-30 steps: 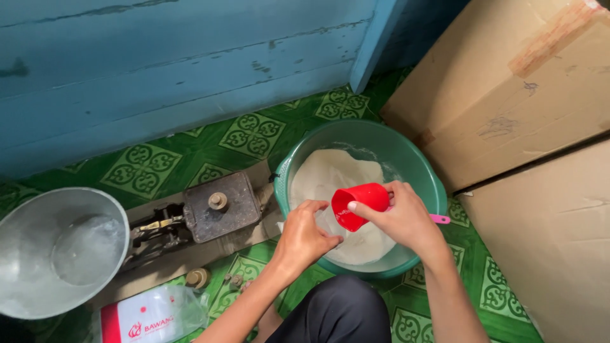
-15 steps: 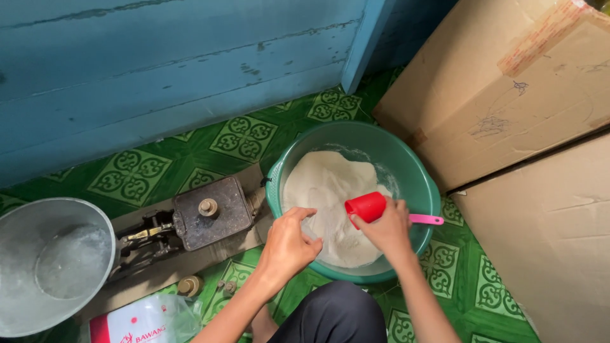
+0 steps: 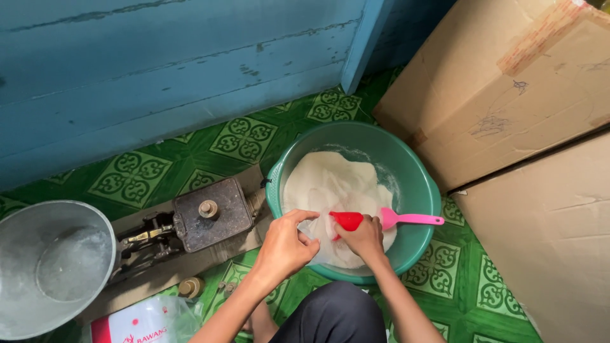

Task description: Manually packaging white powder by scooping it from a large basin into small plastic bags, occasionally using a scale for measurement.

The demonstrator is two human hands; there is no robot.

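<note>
Red scoop (image 3: 347, 220) with a pink handle (image 3: 412, 220), mouth turned down toward the left hand and tipped over a thin clear plastic bag (image 3: 324, 238), sitting low inside the green basin (image 3: 419, 184) just above the heap of white powder (image 3: 330, 184). Handle pointing away to the right of the right hand, reaching almost to the basin's far rim. Bag crumpled and see-through, hard to tell apart from the powder beneath it, lying between the two hands at the near edge of the basin. Right hand (image 3: 363, 239) curled closed around the scoop's bowl, knuckles up, wrist bent down from a forearm entering at the bottom of the view. Left hand (image 3: 286, 244) just beside it, fingers pinched shut on the edge of the bag, thumb and forefinger arched upward, forearm rising from the lower left. Both hands close together, almost touching, over the basin's near side. Left of the left hand, on the green patterned floor (image 3: 241, 136), a dark metal balance scale (image 3: 210, 216) with a steel bowl (image 3: 44, 267) further left. Right of the right hand, beyond the basin, cardboard boxes (image 3: 521, 95). Blue wooden wall (image 3: 159, 70) beyond.
</note>
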